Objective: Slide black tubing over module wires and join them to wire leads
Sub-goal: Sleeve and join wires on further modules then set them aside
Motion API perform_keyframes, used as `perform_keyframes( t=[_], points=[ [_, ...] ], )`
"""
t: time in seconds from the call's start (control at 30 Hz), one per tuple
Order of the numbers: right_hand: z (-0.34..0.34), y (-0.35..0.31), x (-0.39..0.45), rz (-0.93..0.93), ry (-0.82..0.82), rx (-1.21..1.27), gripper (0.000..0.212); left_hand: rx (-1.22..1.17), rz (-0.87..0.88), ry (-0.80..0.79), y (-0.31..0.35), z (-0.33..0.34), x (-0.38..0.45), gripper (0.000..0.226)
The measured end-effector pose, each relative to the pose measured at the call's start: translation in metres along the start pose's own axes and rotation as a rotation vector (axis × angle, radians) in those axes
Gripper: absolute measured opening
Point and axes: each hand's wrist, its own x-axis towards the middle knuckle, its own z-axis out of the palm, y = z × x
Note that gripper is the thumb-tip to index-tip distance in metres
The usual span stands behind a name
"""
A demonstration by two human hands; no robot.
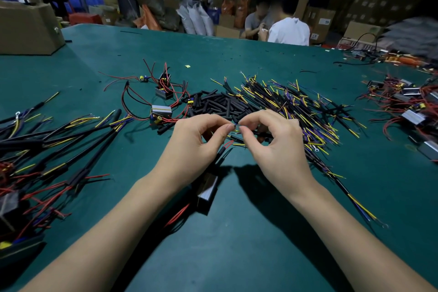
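My left hand [196, 142] and my right hand [272, 142] meet fingertip to fingertip above the green table [237, 232]. Each pinches a thin wire end, and the two ends touch between them. A red module wire with a short piece of black tubing [221, 150] on it hangs under my left fingers. It runs down to a small black module [207, 193] hanging below my left wrist. A black wire lead [263, 134] with yellow and blue cores runs under my right fingers. Behind my hands lies a heap of cut black tubing [220, 105].
A big pile of wire leads [296, 106] spreads right of the tubing. Joined assemblies [59, 149] lie at the left, loose modules [161, 111] with red wires behind them, more modules [412, 111] at the far right. A cardboard box [28, 28] stands at back left. Two people sit beyond the table.
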Motion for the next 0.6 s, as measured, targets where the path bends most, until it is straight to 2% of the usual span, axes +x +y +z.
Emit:
perform_keyframes(
  t=[0.23,0.37,0.5,0.6],
  points=[
    [-0.002,-0.003,0.0,-0.025,-0.026,-0.058,0.01,0.11,0.1,-0.029,-0.002,-0.001,0.001,0.012],
    [-0.003,-0.006,0.001,-0.054,-0.038,-0.124,0.012,0.132,0.082,-0.03,0.002,-0.002,0.001,0.019],
    [-0.004,-0.011,0.0,-0.171,-0.037,-0.204,0.013,0.004,-0.06,0.02,0.009,-0.004,0.004,0.025],
    [-0.004,-0.013,0.0,-0.373,0.035,-0.373,0.014,-0.08,-0.253,-0.1,0.013,-0.009,0.008,0.03]
  ],
)
